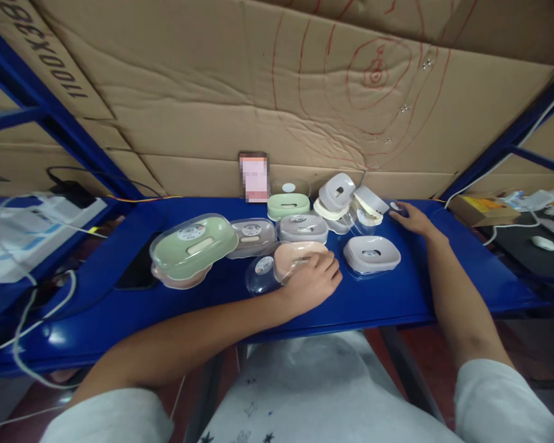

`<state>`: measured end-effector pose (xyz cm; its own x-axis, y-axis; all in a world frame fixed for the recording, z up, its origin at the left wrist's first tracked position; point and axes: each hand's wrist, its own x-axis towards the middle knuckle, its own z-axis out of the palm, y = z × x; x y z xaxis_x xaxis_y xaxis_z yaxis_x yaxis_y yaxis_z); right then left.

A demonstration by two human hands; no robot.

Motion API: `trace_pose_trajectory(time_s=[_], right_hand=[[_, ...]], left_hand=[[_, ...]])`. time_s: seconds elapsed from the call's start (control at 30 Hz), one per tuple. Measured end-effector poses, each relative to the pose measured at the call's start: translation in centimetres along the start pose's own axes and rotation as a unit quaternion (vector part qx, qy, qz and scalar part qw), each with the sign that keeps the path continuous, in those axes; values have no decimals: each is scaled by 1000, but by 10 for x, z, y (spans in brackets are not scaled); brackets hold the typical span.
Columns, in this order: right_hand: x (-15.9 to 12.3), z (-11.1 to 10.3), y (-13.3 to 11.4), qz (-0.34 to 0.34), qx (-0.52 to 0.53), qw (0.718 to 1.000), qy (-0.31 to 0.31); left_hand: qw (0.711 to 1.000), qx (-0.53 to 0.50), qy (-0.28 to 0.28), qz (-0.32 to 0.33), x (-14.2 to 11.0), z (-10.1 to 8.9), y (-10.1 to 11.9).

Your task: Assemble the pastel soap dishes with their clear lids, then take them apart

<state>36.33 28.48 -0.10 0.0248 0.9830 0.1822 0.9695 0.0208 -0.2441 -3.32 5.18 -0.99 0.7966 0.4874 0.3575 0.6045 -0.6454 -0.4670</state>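
Observation:
My left hand (314,280) lies over the right side of a peach soap dish (289,259), fingers curled against it. A clear lid (262,275) with a round label rests at that dish's left. Far to the right, my right hand (414,218) has its fingers on a small clear lid (395,207) near the table's back edge. Between my hands sits a grey soap dish (372,253). Behind it are a tilted grey dish (337,192) and a cream dish (369,208). A lidded grey dish (302,229) and a green one (289,206) stand behind my left hand.
Stacked green and pink lidded dishes (194,246) are at left, beside another grey lidded dish (252,237). A phone (255,177) leans on the cardboard (189,92). A dark flat object (136,271) lies at left. Cables (21,344) and white boxes (41,234) occupy the far left.

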Motion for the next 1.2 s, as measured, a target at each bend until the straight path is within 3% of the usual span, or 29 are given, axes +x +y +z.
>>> trace_pose_trajectory(time_s=[0.13,0.27,0.37,0.5,0.63,0.77,0.87,0.97,1.03,1.13,1.2], right_hand=[[-5,-17,5,45,3,998,-33],[-19,-44,0,60,12,998,8],[-27,-45,-26,-22,62,998,21],[-31,-23,-72,-147,141,979,-5],[-38,-15,-100,-178,169,966,77],[-50,-31,-104,-157,31,973,167],[-50,-37,-91,-144,-33,970,192],[-40,-28,-70,-74,-58,989,111],[-31,-18,-59,-46,-57,996,49],[-23,-6,-54,-48,-37,998,37],[-24,-5,-60,-56,-25,997,55]], left_hand=[[1000,-3,1,0,0,1,0],[1000,-6,-10,1,1,-1,0],[1000,-6,-18,2,0,-1,-1],[1000,-1,-6,1,-1,-2,-1],[998,32,47,21,0,-15,4],[999,33,35,-6,-7,-43,-4],[991,9,19,-135,-36,-69,-34],[951,-10,25,-309,-90,-90,-80],[909,16,8,-416,-131,-94,-107],[889,-19,-62,-453,-179,-85,-131],[887,-55,-72,-454,-190,-77,-136]])
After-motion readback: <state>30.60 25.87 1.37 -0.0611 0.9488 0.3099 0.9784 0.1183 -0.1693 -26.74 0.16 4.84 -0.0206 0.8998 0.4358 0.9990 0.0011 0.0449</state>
